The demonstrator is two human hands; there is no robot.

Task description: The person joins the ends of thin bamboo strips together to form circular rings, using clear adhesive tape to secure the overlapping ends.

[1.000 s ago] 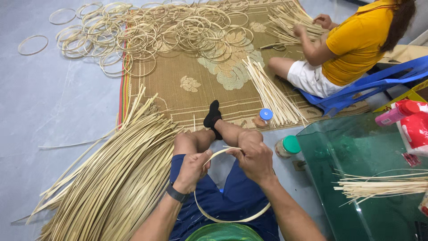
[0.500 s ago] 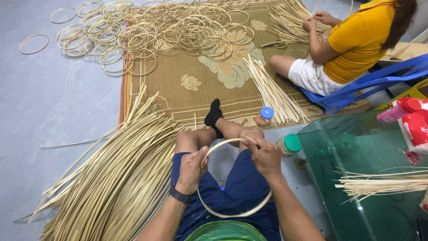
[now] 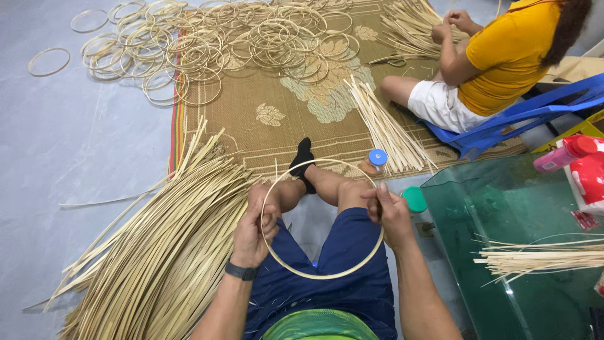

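The bamboo hoop (image 3: 322, 219) has opened out since a second ago — then it hung as a loose loop with its top pinched between two hands held close together, and now it is a full round ring, the hands drawn apart to opposite sides of it. That reads as the strip's ends having been brought together, so the ring looks formed and is being held true.

The left hand (image 3: 255, 226) has its fingers curled shut around the hoop's left edge, thumb on top. The right hand (image 3: 391, 213) is closed on the right edge, fingertips pinched at the rim; whether it also holds a small tool there I cannot tell. The hoop rests over the person's lap and bare knees.

Out past the left fingers lies the big sheaf of bamboo strips (image 3: 160, 252). Ahead of both hands, across the woven mat (image 3: 264, 126), sits the heap of finished rings (image 3: 207, 44), and beyond the right fingers a co-worker in a yellow shirt (image 3: 503, 60) handles more strips.

Right of the right fingers stands a green glass table (image 3: 522, 252) bearing a thin bundle of splints (image 3: 541, 257); at its far corner, a red-and-white packet (image 3: 591, 179) and a pink bottle with red cap (image 3: 563, 152). Nearer the fingers — a small blue-capped bottle (image 3: 377, 157) and a green lid (image 3: 414, 199).
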